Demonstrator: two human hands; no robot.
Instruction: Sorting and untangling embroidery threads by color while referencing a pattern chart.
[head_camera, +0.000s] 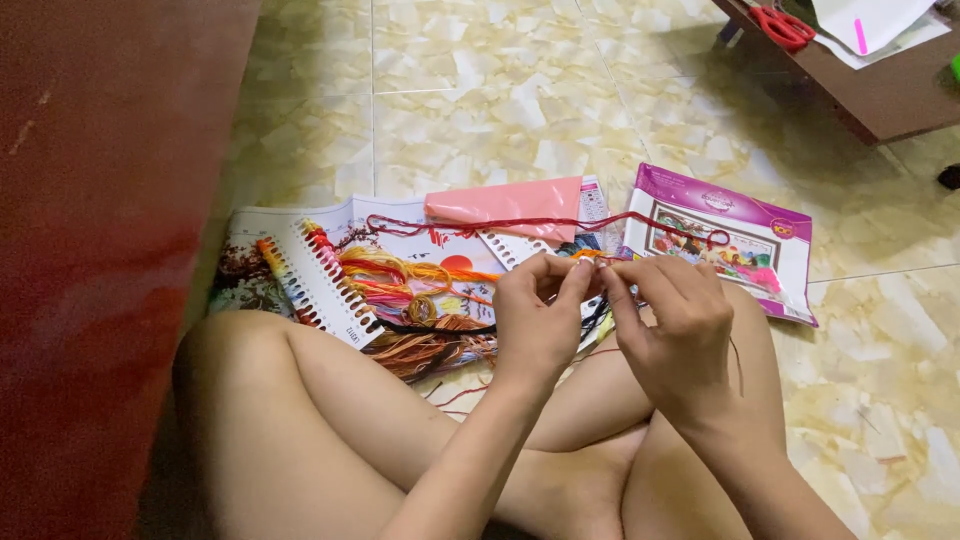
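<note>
My left hand and my right hand meet fingertip to fingertip above my crossed legs, both pinching a thin dark red thread. The thread loops left and right over the floor behind the hands. Whether a needle is between the fingers cannot be told. Just beyond my hands lie white thread organiser cards with many coloured floss strands in orange, yellow and pink.
A pink sheet lies on printed paper behind the floss. A purple-edged embroidery kit packet rests on the tiled floor to the right. A dark red wall or cabinet stands at left. A low brown table with red scissors sits at top right.
</note>
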